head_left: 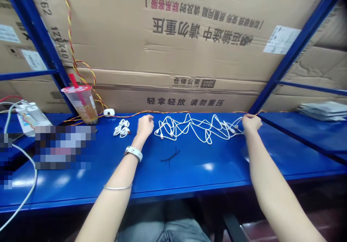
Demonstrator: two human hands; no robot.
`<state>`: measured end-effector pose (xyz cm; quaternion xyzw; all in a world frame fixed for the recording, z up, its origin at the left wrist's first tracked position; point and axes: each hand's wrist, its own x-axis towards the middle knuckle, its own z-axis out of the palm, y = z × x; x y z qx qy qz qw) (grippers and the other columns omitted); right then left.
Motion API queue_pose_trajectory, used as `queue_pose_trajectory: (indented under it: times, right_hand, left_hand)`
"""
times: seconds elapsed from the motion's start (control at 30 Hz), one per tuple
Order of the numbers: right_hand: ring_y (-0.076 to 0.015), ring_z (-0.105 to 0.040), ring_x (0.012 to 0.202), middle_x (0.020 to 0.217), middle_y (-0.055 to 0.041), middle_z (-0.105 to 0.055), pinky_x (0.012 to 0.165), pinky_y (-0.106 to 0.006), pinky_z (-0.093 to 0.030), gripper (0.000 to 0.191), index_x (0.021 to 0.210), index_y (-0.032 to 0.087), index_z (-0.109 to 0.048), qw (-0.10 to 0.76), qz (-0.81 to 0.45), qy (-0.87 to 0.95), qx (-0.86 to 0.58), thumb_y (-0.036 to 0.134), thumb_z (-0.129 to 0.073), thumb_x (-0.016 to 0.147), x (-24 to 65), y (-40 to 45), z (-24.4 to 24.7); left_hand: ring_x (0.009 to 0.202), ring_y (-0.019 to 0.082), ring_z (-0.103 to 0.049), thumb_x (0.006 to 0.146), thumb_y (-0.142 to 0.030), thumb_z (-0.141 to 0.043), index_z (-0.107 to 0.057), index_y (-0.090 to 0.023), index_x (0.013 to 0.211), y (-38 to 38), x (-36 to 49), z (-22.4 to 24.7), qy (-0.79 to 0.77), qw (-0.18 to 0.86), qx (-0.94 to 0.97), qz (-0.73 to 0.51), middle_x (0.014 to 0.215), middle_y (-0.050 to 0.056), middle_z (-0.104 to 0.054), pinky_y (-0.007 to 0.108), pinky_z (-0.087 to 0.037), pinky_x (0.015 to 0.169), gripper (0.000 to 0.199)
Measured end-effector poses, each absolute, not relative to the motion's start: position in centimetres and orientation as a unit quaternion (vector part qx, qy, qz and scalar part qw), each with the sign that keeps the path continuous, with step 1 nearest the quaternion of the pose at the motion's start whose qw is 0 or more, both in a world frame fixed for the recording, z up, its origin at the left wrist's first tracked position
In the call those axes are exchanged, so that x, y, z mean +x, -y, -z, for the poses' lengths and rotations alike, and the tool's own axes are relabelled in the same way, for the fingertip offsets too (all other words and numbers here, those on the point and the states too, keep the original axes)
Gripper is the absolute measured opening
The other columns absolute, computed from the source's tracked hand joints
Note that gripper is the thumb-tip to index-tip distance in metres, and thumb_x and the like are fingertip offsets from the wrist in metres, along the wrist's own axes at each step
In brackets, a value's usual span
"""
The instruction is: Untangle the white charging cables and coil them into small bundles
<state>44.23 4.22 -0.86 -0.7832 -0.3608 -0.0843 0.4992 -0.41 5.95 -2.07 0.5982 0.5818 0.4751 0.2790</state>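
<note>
Several loose white USB charging cables [193, 126] lie in a loose, overlapping spread along the back of the blue shelf. At their right end, my right hand [252, 122] is closed with the fingers pinched on a white charging cable. My left hand [145, 127] rests just past the left end of the spread, its fingers curled in; what they hold, if anything, is hidden. Left of it sit coiled white cables [121, 128] in tied bundles. Several thin black twist ties [170, 156] lie on the shelf in front of the loose cables.
A drink cup with a red straw [81, 102] stands at back left, beside a white earbud case [109, 112]. A white power strip [32, 117] is farther left. Cardboard [189, 61] forms the back; blue posts [292, 50] flank it. Flat packets [324, 110] lie right.
</note>
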Motion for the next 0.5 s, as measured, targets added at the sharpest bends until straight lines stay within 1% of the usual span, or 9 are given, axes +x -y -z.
queue_pose_trajectory:
  times: [0.07, 0.1, 0.17, 0.23, 0.3, 0.4, 0.5]
  right_hand:
    - [-0.0248, -0.05, 0.078, 0.07, -0.0107, -0.053, 0.073, -0.038, -0.036, 0.017, 0.068, 0.021, -0.051, 0.518, 0.085, 0.302, -0.796, 0.005, -0.047, 0.07, 44.1, -4.4, 0.8]
    - [-0.0253, -0.05, 0.081, 0.073, -0.0115, -0.054, 0.075, -0.038, -0.036, 0.016, 0.072, 0.021, -0.051, 0.527, 0.086, 0.28, -0.798, 0.006, -0.046, 0.07, 44.0, -4.4, 0.7]
    - [-0.0256, -0.052, 0.085, 0.081, -0.0128, -0.058, 0.079, -0.038, -0.036, 0.019, 0.079, 0.021, -0.052, 0.546, 0.098, 0.267, -0.788, 0.006, -0.043, 0.072, 43.7, -4.3, 0.4]
    - [-0.0252, -0.053, 0.088, 0.089, -0.0135, -0.06, 0.082, -0.036, -0.037, 0.022, 0.086, 0.021, -0.052, 0.562, 0.113, 0.269, -0.774, 0.006, -0.041, 0.073, 43.2, -4.1, 0.1]
    - [-0.0245, -0.054, 0.088, 0.093, -0.0136, -0.061, 0.083, -0.035, -0.037, 0.024, 0.09, 0.021, -0.052, 0.584, 0.139, 0.286, -0.747, 0.007, -0.04, 0.074, 42.5, -3.9, -0.3]
    - [-0.0235, -0.056, 0.083, 0.091, -0.0132, -0.062, 0.082, -0.034, -0.039, 0.029, 0.091, 0.02, -0.053, 0.62, 0.204, 0.317, -0.688, 0.005, -0.036, 0.073, 41.1, -3.7, -1.0]
    - [-0.0229, -0.057, 0.081, 0.087, -0.0128, -0.062, 0.082, -0.034, -0.04, 0.034, 0.092, 0.018, -0.054, 0.637, 0.251, 0.336, -0.647, 0.002, -0.033, 0.071, 39.3, -3.8, -1.6]
  left_hand:
    - [0.124, 0.041, -0.043, 0.074, -0.007, -0.056, -0.069, -0.013, 0.087, -5.3, -1.7, 1.3, -0.638, 0.097, 0.647, -0.406, 0.112, 0.022, -0.063, 0.053, -0.033, 0.101, 0.02]
    - [0.124, 0.044, -0.04, 0.074, -0.007, -0.053, -0.068, -0.011, 0.089, -5.1, -2.3, 1.1, -0.668, 0.034, 0.649, -0.362, 0.114, 0.025, -0.06, 0.057, -0.032, 0.099, 0.021]
    - [0.121, 0.047, -0.039, 0.076, -0.009, -0.049, -0.068, -0.009, 0.094, -4.8, -3.5, 0.8, -0.712, -0.038, 0.636, -0.295, 0.115, 0.028, -0.058, 0.06, -0.033, 0.093, 0.026]
    - [0.117, 0.047, -0.041, 0.077, -0.011, -0.047, -0.067, -0.009, 0.1, -4.7, -4.3, 0.9, -0.738, -0.055, 0.622, -0.256, 0.115, 0.029, -0.057, 0.06, -0.034, 0.089, 0.03]
    - [0.114, 0.047, -0.044, 0.079, -0.012, -0.044, -0.066, -0.008, 0.105, -4.8, -4.5, 1.2, -0.75, -0.048, 0.618, -0.232, 0.119, 0.03, -0.054, 0.059, -0.034, 0.088, 0.034]
    - [0.114, 0.047, -0.044, 0.08, -0.009, -0.04, -0.062, -0.007, 0.113, -4.6, -4.3, 1.4, -0.747, -0.032, 0.625, -0.223, 0.13, 0.031, -0.045, 0.057, -0.034, 0.088, 0.04]
    - [0.118, 0.048, -0.041, 0.079, -0.005, -0.038, -0.058, -0.006, 0.12, -4.5, -4.0, 1.4, -0.733, -0.004, 0.637, -0.237, 0.138, 0.032, -0.037, 0.055, -0.037, 0.088, 0.046]
